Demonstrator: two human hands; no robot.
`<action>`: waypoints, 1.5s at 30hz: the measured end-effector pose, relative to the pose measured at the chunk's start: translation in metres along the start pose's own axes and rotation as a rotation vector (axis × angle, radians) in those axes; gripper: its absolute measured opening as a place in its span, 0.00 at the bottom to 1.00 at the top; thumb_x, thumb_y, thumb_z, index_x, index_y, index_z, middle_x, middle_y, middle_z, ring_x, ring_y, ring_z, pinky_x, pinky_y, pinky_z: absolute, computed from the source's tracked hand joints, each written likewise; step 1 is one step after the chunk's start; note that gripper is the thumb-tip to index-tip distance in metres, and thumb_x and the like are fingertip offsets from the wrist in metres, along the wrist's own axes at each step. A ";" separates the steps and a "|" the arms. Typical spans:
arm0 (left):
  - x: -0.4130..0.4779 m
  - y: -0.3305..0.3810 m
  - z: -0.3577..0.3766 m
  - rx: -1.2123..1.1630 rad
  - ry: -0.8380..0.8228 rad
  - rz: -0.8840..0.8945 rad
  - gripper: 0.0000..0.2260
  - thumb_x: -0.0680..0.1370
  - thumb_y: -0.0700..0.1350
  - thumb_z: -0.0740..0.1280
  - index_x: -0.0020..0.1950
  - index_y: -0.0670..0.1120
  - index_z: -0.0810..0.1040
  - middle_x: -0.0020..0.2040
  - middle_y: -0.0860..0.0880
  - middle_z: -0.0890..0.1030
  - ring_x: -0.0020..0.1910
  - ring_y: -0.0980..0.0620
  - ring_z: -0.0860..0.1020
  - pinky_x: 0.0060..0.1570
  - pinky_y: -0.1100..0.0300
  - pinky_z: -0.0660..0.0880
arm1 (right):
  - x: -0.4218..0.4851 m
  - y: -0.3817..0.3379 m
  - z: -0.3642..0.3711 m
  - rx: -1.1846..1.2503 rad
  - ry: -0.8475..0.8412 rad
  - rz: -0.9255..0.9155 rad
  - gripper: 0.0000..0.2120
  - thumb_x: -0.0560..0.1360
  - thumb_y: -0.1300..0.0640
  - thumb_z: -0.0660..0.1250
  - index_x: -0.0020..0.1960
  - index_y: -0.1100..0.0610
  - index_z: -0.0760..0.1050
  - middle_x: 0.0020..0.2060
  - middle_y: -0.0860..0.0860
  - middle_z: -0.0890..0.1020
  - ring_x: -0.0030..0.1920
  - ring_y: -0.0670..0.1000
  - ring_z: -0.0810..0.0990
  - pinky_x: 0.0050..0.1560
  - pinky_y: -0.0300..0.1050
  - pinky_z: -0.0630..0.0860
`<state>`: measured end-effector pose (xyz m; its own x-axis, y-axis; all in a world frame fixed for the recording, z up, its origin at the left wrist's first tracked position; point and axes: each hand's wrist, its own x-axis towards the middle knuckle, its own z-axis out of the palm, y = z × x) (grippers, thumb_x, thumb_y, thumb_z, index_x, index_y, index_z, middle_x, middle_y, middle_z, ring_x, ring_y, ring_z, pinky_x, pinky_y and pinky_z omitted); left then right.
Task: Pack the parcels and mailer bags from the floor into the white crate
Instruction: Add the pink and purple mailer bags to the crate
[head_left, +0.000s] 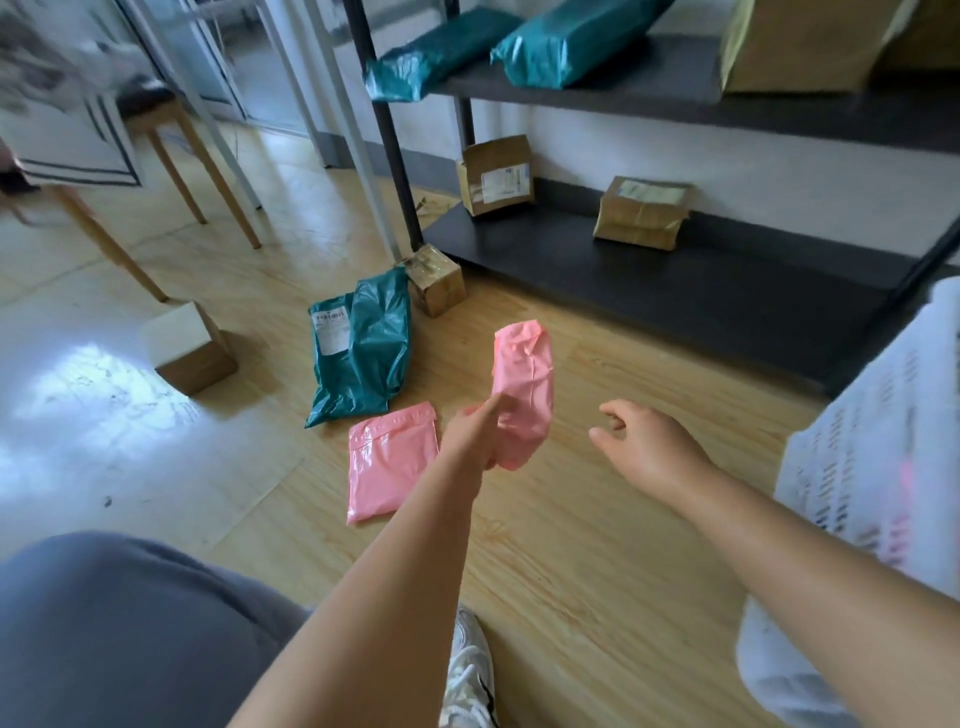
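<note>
The pink mailer bag (524, 384) is up off the wooden floor (597, 545), pinched at its near end by the left hand (472, 431), fingers closed on the plastic. It looks soft and light, so a one-handed pinch probably suffices. Just beside the bag, on its crate side, the right hand (644, 447) holds nothing, fingers loosely curled, likely ready to steady or take it. Past that hand from the bag stands the white crate (872, 441), blurred and cut off by the view's edge. On the bag's other side a second pink mailer (389, 462) lies flat; beyond it are a teal mailer bag (363, 348), a small cardboard parcel (436, 280) and a white-topped box (189, 348), none yet packed
</note>
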<state>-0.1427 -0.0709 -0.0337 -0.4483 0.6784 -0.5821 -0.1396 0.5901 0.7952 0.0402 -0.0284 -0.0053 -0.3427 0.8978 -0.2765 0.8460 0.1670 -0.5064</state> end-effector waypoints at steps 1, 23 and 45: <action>-0.013 0.003 0.006 -0.058 -0.049 -0.008 0.15 0.72 0.52 0.69 0.53 0.44 0.80 0.47 0.43 0.82 0.45 0.45 0.80 0.48 0.55 0.77 | -0.012 0.003 -0.006 0.035 0.015 0.008 0.22 0.79 0.48 0.62 0.71 0.54 0.69 0.65 0.52 0.76 0.63 0.54 0.76 0.61 0.47 0.73; -0.137 0.033 0.072 -0.168 -0.497 0.396 0.11 0.78 0.40 0.67 0.60 0.46 0.80 0.49 0.38 0.81 0.45 0.48 0.78 0.46 0.55 0.76 | -0.138 0.058 -0.095 0.536 0.553 0.073 0.05 0.76 0.54 0.69 0.50 0.53 0.81 0.40 0.45 0.84 0.41 0.45 0.82 0.38 0.39 0.75; -0.201 0.050 0.245 0.183 -0.409 0.646 0.08 0.78 0.44 0.68 0.55 0.50 0.83 0.44 0.55 0.85 0.40 0.53 0.84 0.42 0.53 0.82 | -0.189 0.181 -0.185 0.372 0.658 0.238 0.05 0.75 0.59 0.70 0.50 0.53 0.77 0.42 0.43 0.82 0.42 0.43 0.80 0.42 0.41 0.78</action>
<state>0.1563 -0.0703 0.0818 -0.0252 0.9980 -0.0582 0.2011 0.0621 0.9776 0.3344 -0.0926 0.1066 0.2401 0.9683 0.0691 0.6342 -0.1026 -0.7663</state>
